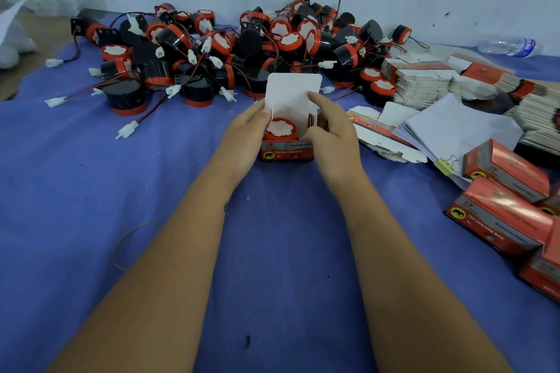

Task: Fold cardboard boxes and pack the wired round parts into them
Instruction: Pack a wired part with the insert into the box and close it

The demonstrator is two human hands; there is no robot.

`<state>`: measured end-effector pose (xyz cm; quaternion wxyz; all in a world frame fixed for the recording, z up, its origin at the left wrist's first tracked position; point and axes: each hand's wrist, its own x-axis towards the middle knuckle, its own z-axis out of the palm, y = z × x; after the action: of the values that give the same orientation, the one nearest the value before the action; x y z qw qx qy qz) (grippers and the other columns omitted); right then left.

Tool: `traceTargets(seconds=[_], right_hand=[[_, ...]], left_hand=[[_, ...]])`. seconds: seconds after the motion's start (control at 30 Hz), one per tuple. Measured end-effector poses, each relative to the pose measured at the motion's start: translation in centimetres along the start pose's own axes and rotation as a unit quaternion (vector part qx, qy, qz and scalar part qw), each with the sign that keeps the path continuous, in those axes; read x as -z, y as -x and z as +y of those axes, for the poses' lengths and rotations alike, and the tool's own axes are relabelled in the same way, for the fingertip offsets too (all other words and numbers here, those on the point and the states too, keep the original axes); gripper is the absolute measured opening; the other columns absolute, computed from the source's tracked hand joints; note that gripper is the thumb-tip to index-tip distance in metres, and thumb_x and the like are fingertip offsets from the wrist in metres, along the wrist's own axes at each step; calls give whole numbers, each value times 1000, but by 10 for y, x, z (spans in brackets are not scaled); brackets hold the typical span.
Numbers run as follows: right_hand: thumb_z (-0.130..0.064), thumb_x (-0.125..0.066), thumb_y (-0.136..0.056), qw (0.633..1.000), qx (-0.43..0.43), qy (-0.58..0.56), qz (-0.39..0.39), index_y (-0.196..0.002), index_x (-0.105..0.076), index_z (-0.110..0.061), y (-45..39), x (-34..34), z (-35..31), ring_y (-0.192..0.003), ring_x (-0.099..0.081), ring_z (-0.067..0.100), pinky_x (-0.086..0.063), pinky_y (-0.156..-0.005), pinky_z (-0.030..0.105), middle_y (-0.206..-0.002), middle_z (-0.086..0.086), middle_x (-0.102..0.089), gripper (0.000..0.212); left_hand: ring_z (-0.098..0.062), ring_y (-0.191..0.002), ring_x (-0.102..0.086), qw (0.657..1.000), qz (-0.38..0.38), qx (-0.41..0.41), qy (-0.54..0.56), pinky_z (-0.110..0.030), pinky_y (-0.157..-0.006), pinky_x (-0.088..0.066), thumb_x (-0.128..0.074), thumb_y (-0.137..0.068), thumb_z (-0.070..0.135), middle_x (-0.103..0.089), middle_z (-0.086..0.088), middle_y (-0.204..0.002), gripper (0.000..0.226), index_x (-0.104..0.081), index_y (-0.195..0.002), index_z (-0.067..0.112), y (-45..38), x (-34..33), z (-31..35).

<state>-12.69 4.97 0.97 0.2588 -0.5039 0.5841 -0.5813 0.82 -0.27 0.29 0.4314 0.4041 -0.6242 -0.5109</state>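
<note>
Hands (330, 133) apparently grip box (288, 151) holding round part (280, 129).

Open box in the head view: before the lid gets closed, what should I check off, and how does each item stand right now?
1. Round part seated inside the open box: ok.
2. Lid flap upright and free to fold down: ok.
3. Part's wire and connector tucked inside: cannot tell, hidden.
4. Left hand steadies the box's left side: ok.
5. Right hand grips the right side, index finger on the flap: ok.
6. Side flaps folded in: cannot tell, the hands cover them.
</note>
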Motion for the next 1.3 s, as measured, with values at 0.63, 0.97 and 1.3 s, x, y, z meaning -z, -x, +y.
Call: traceTargets(seconds=[0.63, 0.97, 1.3], right_hand=[[-18, -57, -95, 1000, -19, -14, 14, -88, -73, -19, -3, 2, -4, -78, -66, 4, -53, -69, 17, -82, -8, -73, 18], [-12, -58, -91, 998, -55, 36, 7, -104, -62, -22, -5, -2, 4, -98, -59, 12, -47, -67, 14, -119, 6, -57, 17], [-3, -57, -91, 998, -36, -47, 7, -106, -64, -24, -4, 0, 5, -85, -65, 9, -56, -73, 23, -104, -9, -68, 27]], left_hand=[[-9, -113, -62, 998, -19, -20, -48, -29, -96, -52, -50, -102, 20, -64, 6, -125, 40, -48, -141, 29, 7, -4, 4], [-11, -111, -62, 999, -9, -15, -44, -30, -95, -53, -52, -101, 18, -64, 6, -125, 41, -49, -140, 29, 5, -3, 0], [-13, -101, -63, 996, 29, -75, -42, -27, -80, -54, -53, -96, 4, -64, 0, -117, 43, -41, -112, 42, 6, -5, 1]])
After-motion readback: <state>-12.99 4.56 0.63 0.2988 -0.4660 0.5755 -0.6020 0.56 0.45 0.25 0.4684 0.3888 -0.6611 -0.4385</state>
